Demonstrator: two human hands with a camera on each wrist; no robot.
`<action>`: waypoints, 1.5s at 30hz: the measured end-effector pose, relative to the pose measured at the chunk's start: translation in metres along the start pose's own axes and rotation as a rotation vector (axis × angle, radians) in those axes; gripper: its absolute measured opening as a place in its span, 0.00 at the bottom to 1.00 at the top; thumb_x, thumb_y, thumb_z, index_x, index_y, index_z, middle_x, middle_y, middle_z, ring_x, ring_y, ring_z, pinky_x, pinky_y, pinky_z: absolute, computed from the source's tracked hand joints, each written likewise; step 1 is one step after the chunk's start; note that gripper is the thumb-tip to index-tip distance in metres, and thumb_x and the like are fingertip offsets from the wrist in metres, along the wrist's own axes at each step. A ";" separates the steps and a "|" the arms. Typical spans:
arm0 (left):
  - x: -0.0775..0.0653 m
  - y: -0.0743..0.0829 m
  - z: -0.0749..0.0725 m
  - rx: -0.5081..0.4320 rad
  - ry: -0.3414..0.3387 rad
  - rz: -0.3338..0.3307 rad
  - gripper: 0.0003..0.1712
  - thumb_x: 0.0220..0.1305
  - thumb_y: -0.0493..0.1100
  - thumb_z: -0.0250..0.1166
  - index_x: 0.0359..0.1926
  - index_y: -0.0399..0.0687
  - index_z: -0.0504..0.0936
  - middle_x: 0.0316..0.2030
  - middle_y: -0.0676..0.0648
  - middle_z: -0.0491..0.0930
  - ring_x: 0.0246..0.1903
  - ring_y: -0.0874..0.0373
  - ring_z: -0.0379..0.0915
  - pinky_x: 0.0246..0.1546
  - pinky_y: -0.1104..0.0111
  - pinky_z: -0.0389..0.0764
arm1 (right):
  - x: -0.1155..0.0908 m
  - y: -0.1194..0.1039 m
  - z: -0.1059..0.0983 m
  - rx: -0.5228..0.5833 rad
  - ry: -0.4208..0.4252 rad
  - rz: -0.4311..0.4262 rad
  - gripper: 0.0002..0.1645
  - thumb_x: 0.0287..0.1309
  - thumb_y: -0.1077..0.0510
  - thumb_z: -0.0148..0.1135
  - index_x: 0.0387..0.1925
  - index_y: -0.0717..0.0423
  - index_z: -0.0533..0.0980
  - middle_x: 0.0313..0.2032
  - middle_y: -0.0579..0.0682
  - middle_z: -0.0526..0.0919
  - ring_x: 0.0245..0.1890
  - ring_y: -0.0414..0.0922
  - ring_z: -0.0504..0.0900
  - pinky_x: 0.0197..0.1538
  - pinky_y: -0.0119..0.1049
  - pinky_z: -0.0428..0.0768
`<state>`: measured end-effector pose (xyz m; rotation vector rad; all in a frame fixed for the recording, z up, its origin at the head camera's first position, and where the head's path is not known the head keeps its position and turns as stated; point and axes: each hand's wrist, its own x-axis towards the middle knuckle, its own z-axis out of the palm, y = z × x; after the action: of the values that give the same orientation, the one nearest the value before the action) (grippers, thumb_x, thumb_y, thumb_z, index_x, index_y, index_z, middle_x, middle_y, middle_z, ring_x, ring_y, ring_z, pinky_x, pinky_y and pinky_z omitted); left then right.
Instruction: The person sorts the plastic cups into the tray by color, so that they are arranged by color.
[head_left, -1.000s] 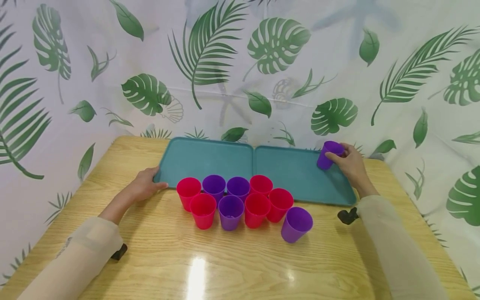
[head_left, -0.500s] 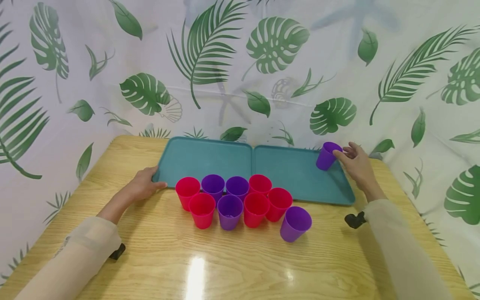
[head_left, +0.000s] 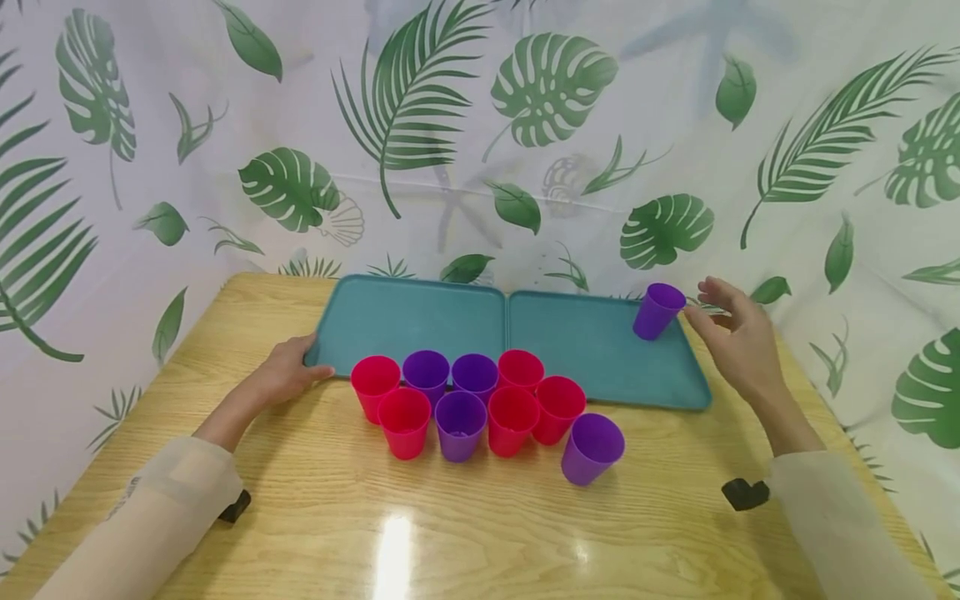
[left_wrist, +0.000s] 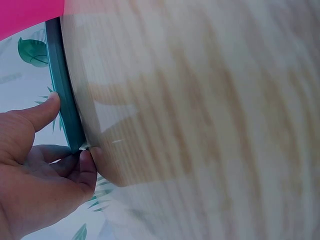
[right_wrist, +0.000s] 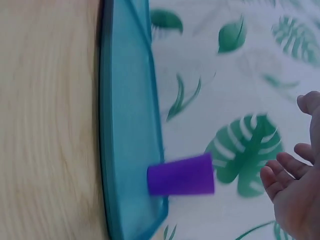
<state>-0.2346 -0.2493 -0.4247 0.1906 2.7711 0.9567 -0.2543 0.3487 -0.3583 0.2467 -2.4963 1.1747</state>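
Clearly, the fingers and thumb of my right hand [head_left: 738,337] are spread apart and only loosely bent, just beside the lone purple cup [head_left: 657,312] but not touching it, as the right wrist view shows. That cup stands upright, mouth up, on the right tray [head_left: 577,354], close to its far right corner. With my left hand [head_left: 288,368] I grip the near left corner of the left tray [head_left: 405,317], thumb along the front edge and the other fingers curled at the side. Both teal trays lie side by side on a wooden table [head_left: 315,508], their short edges meeting. Nearer to me, in front of the trays, I see five red cups [head_left: 405,429] and three purple cups [head_left: 461,433] clustered, all mouth up. A further purple cup [head_left: 587,458] stands at the right end of that group. Behind everything hangs a white cloth [head_left: 585,183] printed with green leaves; my sleeves [head_left: 840,508] are cream.
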 end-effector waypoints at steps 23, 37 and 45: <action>0.000 0.001 -0.004 0.001 0.014 0.008 0.45 0.75 0.42 0.62 0.73 0.15 0.48 0.72 0.17 0.52 0.73 0.23 0.48 0.73 0.39 0.55 | -0.095 -0.059 0.020 0.193 -0.407 -0.140 0.33 0.70 0.68 0.62 0.73 0.58 0.68 0.64 0.38 0.77 0.55 0.37 0.81 0.52 0.26 0.81; 0.000 0.000 0.001 -0.018 0.018 0.018 0.44 0.76 0.41 0.62 0.74 0.15 0.48 0.72 0.17 0.52 0.73 0.24 0.47 0.73 0.39 0.55 | -0.120 -0.059 0.032 0.063 -0.453 -0.104 0.40 0.63 0.60 0.73 0.74 0.50 0.67 0.68 0.53 0.74 0.61 0.34 0.73 0.57 0.28 0.75; 0.001 -0.003 0.000 -0.019 0.016 0.003 0.44 0.76 0.42 0.62 0.74 0.15 0.48 0.72 0.18 0.52 0.73 0.24 0.47 0.73 0.40 0.54 | -0.125 -0.057 0.043 0.090 -0.457 -0.124 0.46 0.58 0.61 0.77 0.75 0.53 0.66 0.65 0.54 0.76 0.62 0.30 0.72 0.56 0.33 0.77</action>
<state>-0.2354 -0.2513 -0.4270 0.1848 2.7760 0.9884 -0.1331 0.2794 -0.3936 0.7600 -2.7575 1.2964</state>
